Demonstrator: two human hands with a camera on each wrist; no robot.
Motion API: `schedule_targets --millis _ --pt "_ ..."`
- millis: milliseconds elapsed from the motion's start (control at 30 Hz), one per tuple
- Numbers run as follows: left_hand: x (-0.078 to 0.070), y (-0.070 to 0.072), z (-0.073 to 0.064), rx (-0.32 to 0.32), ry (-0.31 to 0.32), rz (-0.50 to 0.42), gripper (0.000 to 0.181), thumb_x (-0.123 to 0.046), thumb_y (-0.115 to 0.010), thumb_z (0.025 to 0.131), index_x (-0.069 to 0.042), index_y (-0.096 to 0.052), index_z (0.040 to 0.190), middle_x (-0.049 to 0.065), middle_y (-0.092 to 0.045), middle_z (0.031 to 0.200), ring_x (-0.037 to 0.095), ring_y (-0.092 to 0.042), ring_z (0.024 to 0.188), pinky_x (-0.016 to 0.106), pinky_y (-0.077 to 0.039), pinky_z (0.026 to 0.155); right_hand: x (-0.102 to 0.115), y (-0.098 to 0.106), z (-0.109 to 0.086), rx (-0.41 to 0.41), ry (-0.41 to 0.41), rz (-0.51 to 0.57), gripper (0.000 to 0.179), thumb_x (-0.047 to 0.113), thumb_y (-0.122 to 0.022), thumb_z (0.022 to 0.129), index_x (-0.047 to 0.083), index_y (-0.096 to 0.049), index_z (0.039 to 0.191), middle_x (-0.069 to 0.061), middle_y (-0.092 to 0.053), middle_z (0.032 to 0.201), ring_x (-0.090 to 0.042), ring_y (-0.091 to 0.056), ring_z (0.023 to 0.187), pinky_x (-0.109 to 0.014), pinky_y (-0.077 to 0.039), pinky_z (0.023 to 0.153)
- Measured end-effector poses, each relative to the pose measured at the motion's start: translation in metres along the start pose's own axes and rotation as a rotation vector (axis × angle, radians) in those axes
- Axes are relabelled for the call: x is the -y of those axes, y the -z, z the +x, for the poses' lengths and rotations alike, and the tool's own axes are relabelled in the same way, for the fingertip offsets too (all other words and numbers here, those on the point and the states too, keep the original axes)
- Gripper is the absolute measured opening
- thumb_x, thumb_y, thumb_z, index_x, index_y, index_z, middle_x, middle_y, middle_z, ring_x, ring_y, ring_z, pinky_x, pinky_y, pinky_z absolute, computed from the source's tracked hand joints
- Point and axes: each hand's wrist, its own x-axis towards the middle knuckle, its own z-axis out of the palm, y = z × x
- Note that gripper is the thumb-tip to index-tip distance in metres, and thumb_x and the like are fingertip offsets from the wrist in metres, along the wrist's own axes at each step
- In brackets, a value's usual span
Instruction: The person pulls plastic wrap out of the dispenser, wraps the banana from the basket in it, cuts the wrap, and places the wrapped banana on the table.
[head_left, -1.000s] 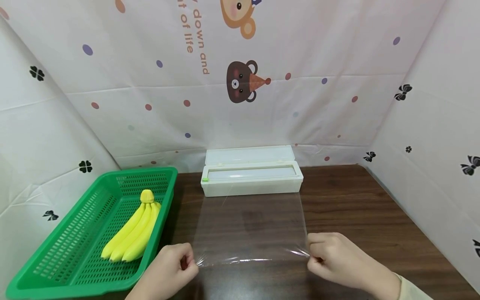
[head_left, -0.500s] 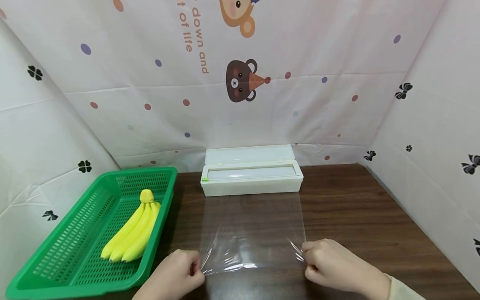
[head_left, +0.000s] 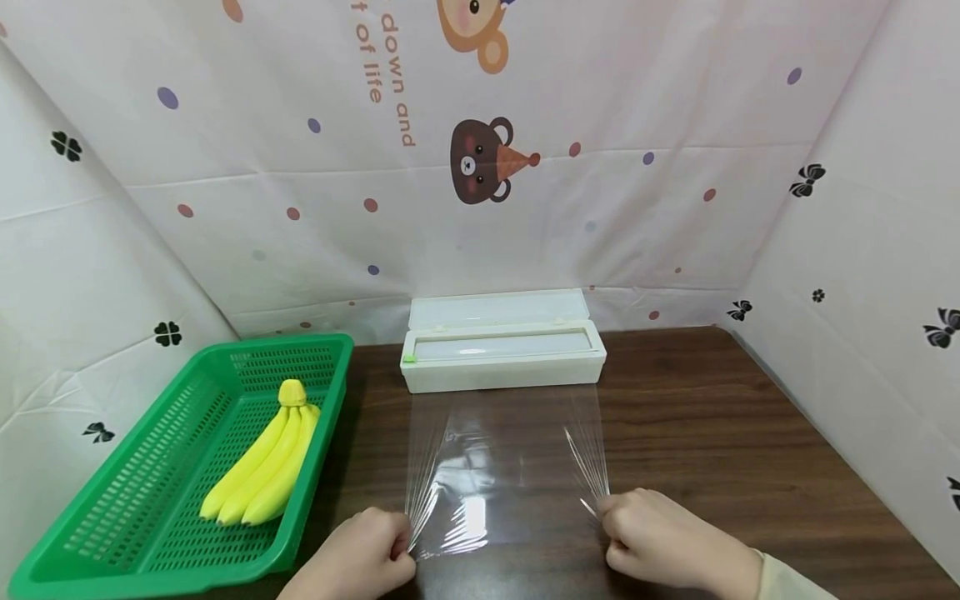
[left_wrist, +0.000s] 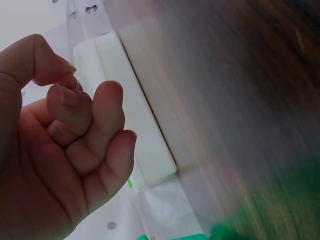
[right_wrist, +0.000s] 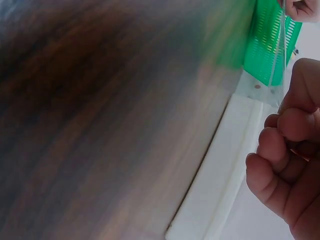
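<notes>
A clear sheet of plastic wrap [head_left: 510, 467] stretches from the white wrap dispenser [head_left: 502, 375] toward the person, with bright glare and creases along both sides. The left hand [head_left: 360, 554] pinches its near left corner between thumb and curled index finger; the left wrist view shows this hand [left_wrist: 70, 130] with the film at the fingertips. At the near right corner, the right hand [head_left: 660, 537] pinches the film the same way. In the right wrist view, that hand [right_wrist: 290, 150] has its fingers curled in. The dispenser's lid [head_left: 498, 310] stands raised at the back.
On the left, a green plastic basket [head_left: 341, 375] holds a bunch of bananas [head_left: 270, 467]. A patterned white cloth [head_left: 600, 233] hangs behind and at both sides of the brown wooden table [head_left: 720, 417]. A small green piece [head_left: 409, 358] sits on the dispenser's left end.
Both hands have come slightly nearer the person and closer together, still gripping the plastic wrap. The sheet is drawn out longer, with more creases and glare. The dispenser and basket have not moved.
</notes>
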Motion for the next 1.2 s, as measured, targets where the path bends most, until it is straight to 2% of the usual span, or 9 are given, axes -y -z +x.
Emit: schedule_targets --millis 233,367,633,867,1200 --pt "0.000 -0.002 0.001 0.079 0.008 -0.052 0.024 -0.010 -0.060 0.070 -0.020 -0.044 0.056 -0.015 -0.029 0.051 -0.001 -0.027 0.045 0.019 -0.023 0.042 -0.001 -0.008 -0.004 0.061 -0.032 0.014 0.038 0.002 -0.063 0.060 0.021 -0.032 0.048 0.019 -0.022 0.063 0.005 -0.006 0.055 -0.008 -0.008 0.044" --pt "0.001 -0.006 0.003 0.125 0.031 -0.088 0.026 -0.010 -0.060 0.072 -0.020 -0.045 0.054 -0.015 -0.028 0.050 0.000 -0.026 0.044 0.020 -0.022 0.041 -0.001 -0.012 -0.006 0.068 -0.029 -0.009 0.037 0.003 -0.064 0.060 0.023 -0.034 0.050 0.020 -0.021 0.061 0.005 -0.009 0.054 -0.009 -0.010 0.043" --pt "0.004 -0.012 0.002 0.155 0.047 -0.091 0.024 -0.009 -0.060 0.071 -0.019 -0.047 0.055 -0.014 -0.033 0.050 0.001 -0.031 0.044 0.020 -0.027 0.041 0.001 -0.012 -0.006 0.121 -0.054 0.056 0.036 0.000 -0.060 0.062 0.021 -0.034 0.051 0.019 -0.019 0.063 0.005 -0.010 0.054 -0.008 -0.011 0.044" --pt "0.004 -0.011 -0.002 0.150 0.037 -0.090 0.025 -0.007 -0.059 0.069 -0.018 -0.044 0.052 -0.015 -0.030 0.049 0.000 -0.029 0.043 0.020 -0.025 0.040 0.004 -0.007 -0.008 0.158 -0.100 0.093 0.034 -0.001 -0.059 0.063 0.024 -0.038 0.056 0.020 -0.021 0.061 0.004 -0.011 0.054 -0.008 -0.012 0.044" --pt "0.003 -0.010 -0.004 0.243 0.112 -0.157 0.023 -0.008 -0.059 0.073 -0.017 -0.048 0.054 -0.012 -0.034 0.049 0.003 -0.033 0.043 0.021 -0.027 0.041 0.009 -0.001 -0.011 0.209 -0.136 0.117 0.034 -0.003 -0.058 0.062 0.023 -0.037 0.054 0.021 -0.017 0.059 0.003 -0.009 0.053 -0.009 -0.009 0.043"
